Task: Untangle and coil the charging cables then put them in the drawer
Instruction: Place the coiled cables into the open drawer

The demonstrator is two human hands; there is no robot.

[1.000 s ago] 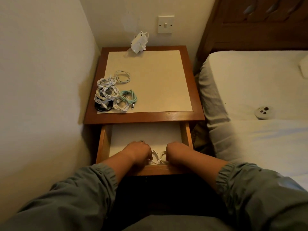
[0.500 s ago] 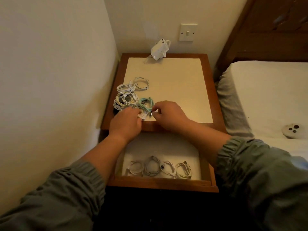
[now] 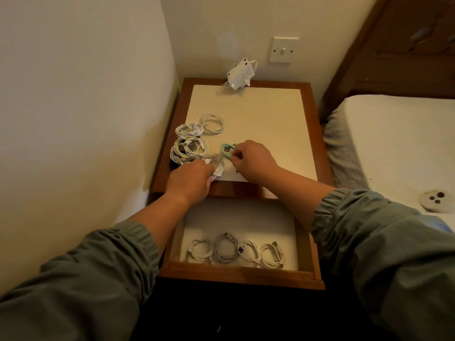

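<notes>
Nightstand (image 3: pixel 270 124): right hand (image 3: pixel 254 161) in pinch on green cable (image 3: pixel 225 150)

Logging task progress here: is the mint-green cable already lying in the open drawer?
No, the mint-green cable sits on the nightstand top, pinched by the right hand, while the drawer holds four pale coils.

mint-green cable (image 3: pixel 224 153), white cables (image 3: pixel 189 146), possibly grey drawer coil (image 3: pixel 225 237)

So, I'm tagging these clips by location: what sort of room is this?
Most likely a bedroom: a bed with a white sheet stands right beside a wooden nightstand whose open drawer holds coiled cables, and a dark wooden headboard rises behind the bed.
</notes>
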